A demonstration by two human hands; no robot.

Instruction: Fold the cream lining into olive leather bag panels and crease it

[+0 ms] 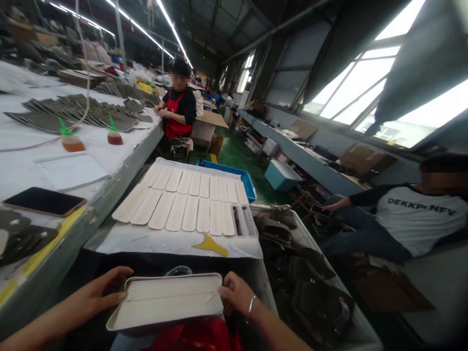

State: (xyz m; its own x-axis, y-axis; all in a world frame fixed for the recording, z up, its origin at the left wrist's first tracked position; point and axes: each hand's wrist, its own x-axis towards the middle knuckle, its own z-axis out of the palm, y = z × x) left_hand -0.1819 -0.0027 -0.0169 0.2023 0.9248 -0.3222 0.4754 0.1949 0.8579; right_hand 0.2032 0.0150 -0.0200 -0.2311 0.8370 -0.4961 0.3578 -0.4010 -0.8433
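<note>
Low in front of me is a cream rectangular panel [171,297] with rounded corners and a lengthwise line along its middle. My left hand [106,290] has its thumb on the panel's left edge, the index finger raised apart and the other fingers partly hidden. At the right end, my right hand [236,292] pinches the panel's edge between thumb and fingers. Beyond the panel, two rows of similar cream pieces [175,212] lie on a white-covered board [146,241]. A yellow flat scraper-like tool [211,244] rests on the board's near part.
Left is a long white table [135,146] with a phone [44,201], two green-tipped bottles [114,134] and dark stacked pieces [91,109]. On the right, a bin [310,229] holds dark items. A blue crate [248,185] stands behind the board. Two people are nearby.
</note>
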